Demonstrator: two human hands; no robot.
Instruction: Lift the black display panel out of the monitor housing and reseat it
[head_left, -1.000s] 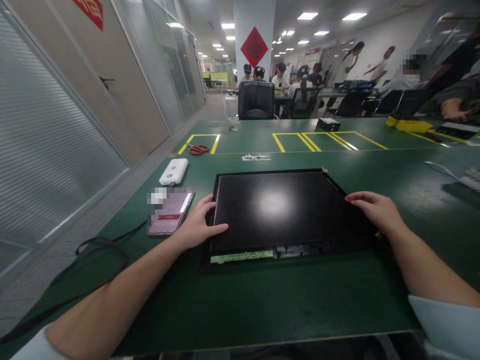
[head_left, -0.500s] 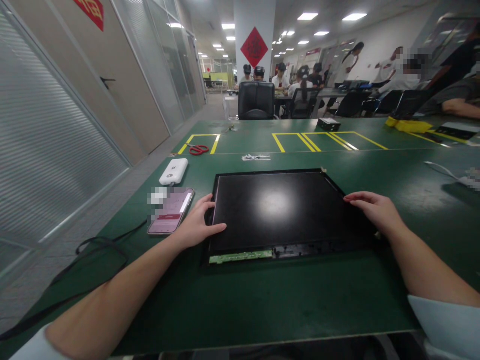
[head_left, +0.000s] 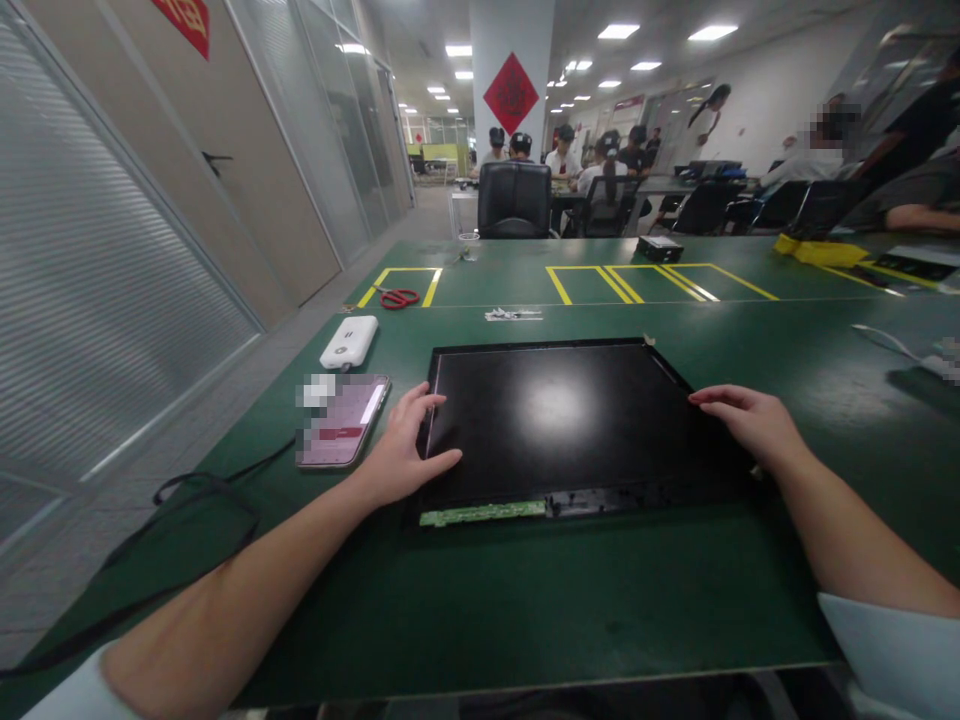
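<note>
A black flat display panel (head_left: 510,415) lies on the green table in front of me, with a bright glare spot on its surface. Along its near edge runs a narrow green circuit board (head_left: 484,514). At the left edge of the panel is my left hand (head_left: 401,450), thumb and fingers spread apart, their tips over the border. My right hand (head_left: 750,420) pinches the panel's right edge between thumb and forefinger; its other fingers are partly hidden. Small light tabs show at the panel's right corners.
Left of the panel lie a phone (head_left: 345,422), a white power bank (head_left: 349,342) and a black strap (head_left: 206,485). Farther back are red-handled scissors (head_left: 399,298), white scraps (head_left: 513,314), yellow tape outlines and a black box (head_left: 659,249). People sit at a distant table.
My left hand has shifted slightly right, its fingertips now farther over the panel's left border. The right hand keeps its place at the right edge.
</note>
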